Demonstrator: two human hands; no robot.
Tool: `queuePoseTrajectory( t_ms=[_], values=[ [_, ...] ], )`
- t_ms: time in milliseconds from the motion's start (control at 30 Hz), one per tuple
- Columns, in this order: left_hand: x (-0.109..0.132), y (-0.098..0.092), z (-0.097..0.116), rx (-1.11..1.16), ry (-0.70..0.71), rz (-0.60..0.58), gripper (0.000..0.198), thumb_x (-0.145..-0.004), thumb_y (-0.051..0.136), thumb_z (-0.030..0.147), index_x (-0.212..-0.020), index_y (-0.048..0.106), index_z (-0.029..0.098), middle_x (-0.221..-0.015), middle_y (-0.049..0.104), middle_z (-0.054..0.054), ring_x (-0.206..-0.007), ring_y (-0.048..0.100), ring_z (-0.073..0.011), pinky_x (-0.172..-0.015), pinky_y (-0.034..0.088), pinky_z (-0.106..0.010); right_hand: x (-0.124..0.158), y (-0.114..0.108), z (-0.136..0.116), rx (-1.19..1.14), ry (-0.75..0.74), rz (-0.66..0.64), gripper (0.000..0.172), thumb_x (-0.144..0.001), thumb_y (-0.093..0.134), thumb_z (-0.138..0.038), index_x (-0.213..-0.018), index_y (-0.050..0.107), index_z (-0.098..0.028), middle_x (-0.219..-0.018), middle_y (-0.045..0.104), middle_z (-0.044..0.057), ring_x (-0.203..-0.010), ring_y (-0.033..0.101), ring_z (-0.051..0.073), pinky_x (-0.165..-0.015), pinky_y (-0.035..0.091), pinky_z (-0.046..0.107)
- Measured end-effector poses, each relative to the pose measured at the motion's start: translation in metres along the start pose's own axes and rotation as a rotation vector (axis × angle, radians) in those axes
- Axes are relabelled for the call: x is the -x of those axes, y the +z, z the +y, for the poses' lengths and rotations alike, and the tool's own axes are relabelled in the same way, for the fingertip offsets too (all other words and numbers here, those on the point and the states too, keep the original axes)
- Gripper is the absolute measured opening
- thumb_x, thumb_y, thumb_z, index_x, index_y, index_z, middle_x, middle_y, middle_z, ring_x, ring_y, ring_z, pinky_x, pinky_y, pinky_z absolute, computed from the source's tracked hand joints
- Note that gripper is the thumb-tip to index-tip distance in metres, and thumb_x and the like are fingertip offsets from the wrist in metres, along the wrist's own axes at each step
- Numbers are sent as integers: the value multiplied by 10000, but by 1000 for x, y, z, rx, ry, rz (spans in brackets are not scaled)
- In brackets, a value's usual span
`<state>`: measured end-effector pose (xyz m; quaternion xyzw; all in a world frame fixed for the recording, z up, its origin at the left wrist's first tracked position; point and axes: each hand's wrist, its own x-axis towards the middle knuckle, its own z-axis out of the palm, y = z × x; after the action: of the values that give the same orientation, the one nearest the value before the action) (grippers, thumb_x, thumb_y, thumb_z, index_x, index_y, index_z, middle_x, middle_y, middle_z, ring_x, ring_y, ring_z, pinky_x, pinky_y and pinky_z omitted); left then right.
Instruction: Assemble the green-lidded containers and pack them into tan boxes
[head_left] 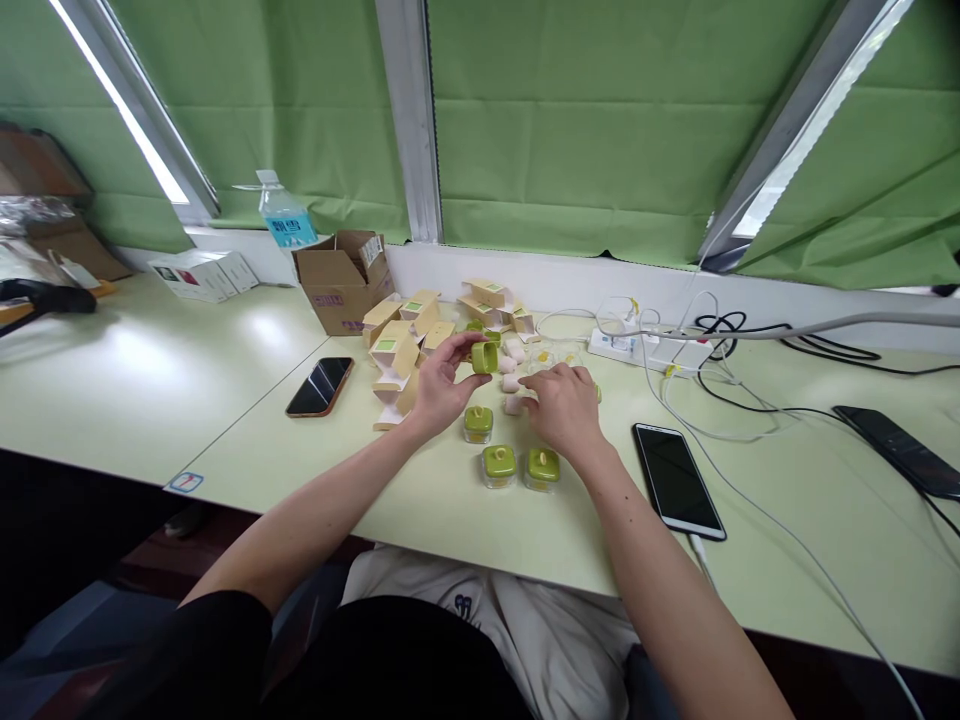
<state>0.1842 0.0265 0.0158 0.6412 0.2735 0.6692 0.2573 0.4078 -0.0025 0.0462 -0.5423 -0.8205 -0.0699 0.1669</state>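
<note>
My left hand (442, 385) is closed on a small green cap (484, 357), held just above the table. My right hand (562, 405) rests palm down with its fingers curled over a pale pink piece (512, 383); I cannot see whether it grips it. Three small clear boxes with green lids (499, 462) stand on the table below my hands. More pink pieces (514, 352) lie beyond. Several small tan cartons (397, 355) are piled to the left of my left hand.
An open brown cardboard box (341, 280) and a water bottle (283, 215) stand at the back. One phone (320, 386) lies at left, another phone (678, 480) at right with a cable. A power strip (645, 347) with tangled cords sits near the wall.
</note>
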Motion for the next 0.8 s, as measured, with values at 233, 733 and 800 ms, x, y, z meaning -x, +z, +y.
queuePoseTrajectory(
  t_ms=[233, 733, 800],
  values=[
    [1, 3, 3, -19, -22, -16, 565, -805, 990, 268, -1314, 751, 213, -1322, 800, -114, -1250, 768, -251, -1147, 622, -425, -6, 11, -6, 58, -109, -91, 300, -1015, 662, -197, -1219, 879, -235, -1150, 878, 122, -1148, 672, 326, -1002, 334, 465],
    [3, 4, 6, -54, 19, -32, 547, -841, 964, 270, -1338, 742, 212, -1334, 792, -115, -1249, 765, -248, -1146, 619, -427, -6, 0, -4, -368, 63, 58, 223, -965, 733, -252, -1180, 775, -213, -1112, 853, 104, -1059, 750, 293, -982, 471, 447],
    [3, 3, 7, -76, 40, -37, 530, -843, 944, 238, -1336, 751, 218, -1342, 787, -114, -1254, 762, -251, -1147, 616, -431, -7, -4, 1, -736, 137, 165, 263, -932, 790, -332, -1171, 776, -223, -1142, 856, 89, -1025, 767, 272, -958, 546, 439]
  ],
)
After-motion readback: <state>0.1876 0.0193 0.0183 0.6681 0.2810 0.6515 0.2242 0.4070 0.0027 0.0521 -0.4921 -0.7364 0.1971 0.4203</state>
